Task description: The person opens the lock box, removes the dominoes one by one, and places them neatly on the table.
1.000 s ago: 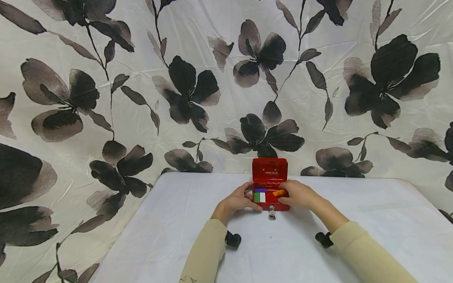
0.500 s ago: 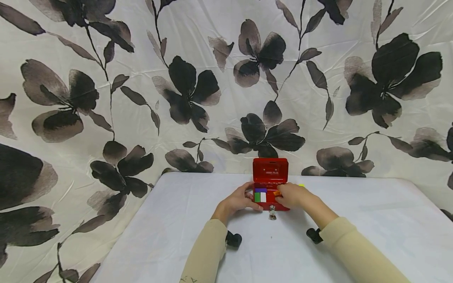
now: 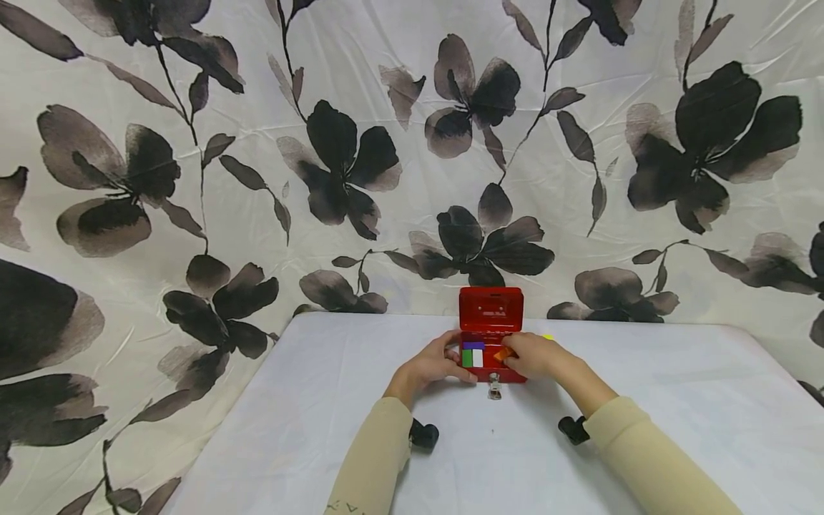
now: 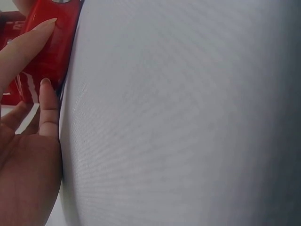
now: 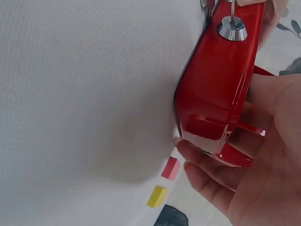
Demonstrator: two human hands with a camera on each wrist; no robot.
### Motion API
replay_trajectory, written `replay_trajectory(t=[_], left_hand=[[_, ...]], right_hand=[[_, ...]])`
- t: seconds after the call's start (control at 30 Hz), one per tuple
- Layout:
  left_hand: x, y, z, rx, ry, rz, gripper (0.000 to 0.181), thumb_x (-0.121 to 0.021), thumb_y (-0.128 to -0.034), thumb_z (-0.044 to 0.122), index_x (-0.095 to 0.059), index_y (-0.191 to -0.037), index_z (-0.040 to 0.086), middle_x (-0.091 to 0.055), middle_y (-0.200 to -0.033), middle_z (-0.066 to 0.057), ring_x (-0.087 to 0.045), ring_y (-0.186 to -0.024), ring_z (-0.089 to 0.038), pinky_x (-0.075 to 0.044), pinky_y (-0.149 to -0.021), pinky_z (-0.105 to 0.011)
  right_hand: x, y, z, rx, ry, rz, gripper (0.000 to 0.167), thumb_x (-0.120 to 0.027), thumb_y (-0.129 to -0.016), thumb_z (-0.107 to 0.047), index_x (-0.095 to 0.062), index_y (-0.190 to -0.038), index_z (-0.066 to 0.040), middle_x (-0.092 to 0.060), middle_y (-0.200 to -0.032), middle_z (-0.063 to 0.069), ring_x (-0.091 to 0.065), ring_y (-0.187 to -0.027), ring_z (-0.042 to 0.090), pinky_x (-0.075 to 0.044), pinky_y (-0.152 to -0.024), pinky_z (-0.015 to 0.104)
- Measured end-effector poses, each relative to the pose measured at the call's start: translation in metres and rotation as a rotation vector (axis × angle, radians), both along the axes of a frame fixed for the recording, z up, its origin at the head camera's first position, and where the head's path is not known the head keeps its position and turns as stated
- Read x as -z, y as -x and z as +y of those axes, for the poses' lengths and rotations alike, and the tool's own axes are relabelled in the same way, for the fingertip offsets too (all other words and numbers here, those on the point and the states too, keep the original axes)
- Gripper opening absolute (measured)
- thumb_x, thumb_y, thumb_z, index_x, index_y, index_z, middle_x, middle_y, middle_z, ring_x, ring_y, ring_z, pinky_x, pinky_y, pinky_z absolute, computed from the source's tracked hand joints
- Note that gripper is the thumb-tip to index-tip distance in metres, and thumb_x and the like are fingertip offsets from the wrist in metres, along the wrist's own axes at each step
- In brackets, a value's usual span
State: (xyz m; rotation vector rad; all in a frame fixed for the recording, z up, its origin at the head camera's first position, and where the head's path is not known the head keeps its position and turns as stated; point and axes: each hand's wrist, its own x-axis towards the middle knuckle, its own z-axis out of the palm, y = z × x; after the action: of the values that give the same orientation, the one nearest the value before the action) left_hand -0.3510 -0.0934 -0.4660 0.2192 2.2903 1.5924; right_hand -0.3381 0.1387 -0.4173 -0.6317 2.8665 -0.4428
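Left hand [image 3: 430, 363] grips a glossy, rectangular red box [image 3: 484, 374]

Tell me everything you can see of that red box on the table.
The red box looks like glossy metal. Its lid stands open at the back; a silver lock on the front has what looks like a key in it. The box rests upright on the table, toward the back. Inside, at left, lie a purple block, a green block and a white block. The left hand grips the box's left side; the right hand reaches in over its right end, pinching an orange block.
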Motion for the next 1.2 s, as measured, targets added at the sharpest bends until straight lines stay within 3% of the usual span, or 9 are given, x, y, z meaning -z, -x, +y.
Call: replay_trajectory(t=[0.2, 0.47, 1.0, 1.2], left_hand=[[-0.0006, 0.0000, -0.0006, -0.001, -0.010, -0.002, 0.096, -0.093, -0.0730, 0.014, -0.043, -0.154, 0.024, -0.059, -0.122, -0.003, -0.052, -0.110, -0.024, -0.049, -0.103, -0.046], [-0.0038, -0.0012, 0.0001, -0.001, -0.001, 0.006, 0.097, -0.095, -0.0708, 0.018, -0.045, -0.153, 0.026, -0.059, -0.128, 0.001, -0.053, -0.108, -0.024, -0.045, -0.109, -0.051], [-0.0009, -0.0016, 0.0005, -0.008, -0.019, -0.007, 0.097, -0.095, -0.0705, 0.017, -0.045, -0.153, 0.025, -0.058, -0.134, 0.002, -0.053, -0.111, -0.024, -0.045, -0.108, -0.051], [-0.0005, -0.0009, -0.0005, -0.004, -0.023, -0.003, 0.097, -0.095, -0.0701, 0.017, -0.045, -0.153, 0.026, -0.058, -0.134, 0.001, -0.053, -0.111, -0.024, -0.044, -0.109, -0.053]], right_hand=[[0.0003, 0.0013, -0.0004, -0.005, 0.008, 0.001, 0.030, -0.074, -0.094, -0.015, -0.067, -0.119, -0.002, -0.068, -0.106, 0.008, -0.060, -0.095, 0.024, -0.054, -0.097, 0.051], [-0.0004, 0.0033, 0.0009, 0.001, 0.017, 0.061, 0.027, -0.079, -0.090, -0.017, -0.070, -0.112, -0.004, -0.067, -0.097, 0.004, -0.058, -0.089, 0.022, -0.055, -0.087, 0.047], [0.0058, 0.0061, 0.0008, 0.087, -0.029, 0.076, 0.025, -0.083, -0.087, -0.025, -0.070, -0.099, -0.007, -0.066, -0.090, 0.003, -0.056, -0.085, 0.020, -0.055, -0.080, 0.043], [0.0093, 0.0091, 0.0004, 0.068, -0.024, 0.080, 0.022, -0.082, -0.087, -0.023, -0.070, -0.097, -0.008, -0.064, -0.086, 0.000, -0.055, -0.083, 0.020, -0.055, -0.077, 0.040]])
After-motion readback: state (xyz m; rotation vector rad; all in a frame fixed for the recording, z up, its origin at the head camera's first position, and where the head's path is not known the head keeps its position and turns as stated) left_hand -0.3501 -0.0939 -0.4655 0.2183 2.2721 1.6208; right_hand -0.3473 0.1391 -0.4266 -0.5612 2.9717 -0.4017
